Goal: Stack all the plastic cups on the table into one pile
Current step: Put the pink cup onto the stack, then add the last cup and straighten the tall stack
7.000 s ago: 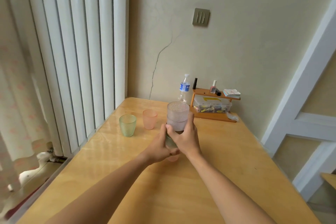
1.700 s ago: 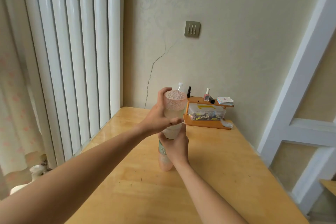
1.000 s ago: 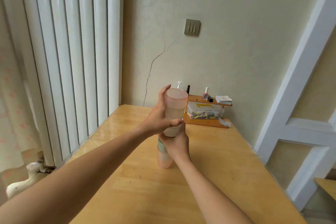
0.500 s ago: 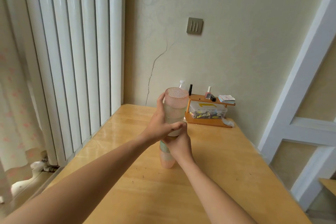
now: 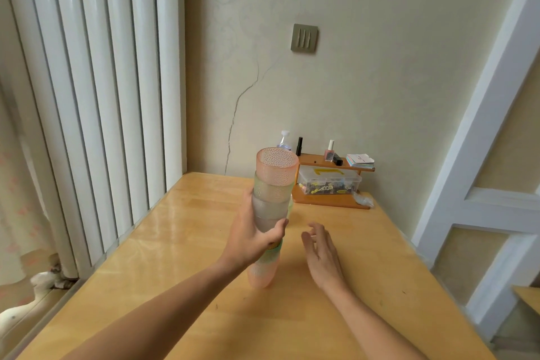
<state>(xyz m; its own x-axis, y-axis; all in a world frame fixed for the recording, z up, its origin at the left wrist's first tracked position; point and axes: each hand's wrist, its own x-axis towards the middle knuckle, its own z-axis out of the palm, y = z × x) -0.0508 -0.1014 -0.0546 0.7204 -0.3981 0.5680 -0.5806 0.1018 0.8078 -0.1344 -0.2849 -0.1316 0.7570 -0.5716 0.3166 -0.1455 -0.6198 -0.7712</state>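
Observation:
A tall pile of nested plastic cups (image 5: 273,193) stands on the wooden table (image 5: 175,242), pink at the top rim, then green and grey, with a pink cup at the bottom touching the table. My left hand (image 5: 251,238) is wrapped around the middle of the pile. Just right of the pile, my right hand (image 5: 321,254) hovers above the table with its fingers spread, holding nothing. No loose cups are in view on the table.
A small wooden shelf (image 5: 330,202) with a clear box, bottles and cards stands at the table's far edge by the wall. A water bottle (image 5: 284,140) is behind the pile. A white radiator (image 5: 87,96) runs along the left.
My right hand has let go of the pile and moved away to the right, fingers spread. The left hand has slid lower on the pile. No loose cups remain on the table since 7 s ago.

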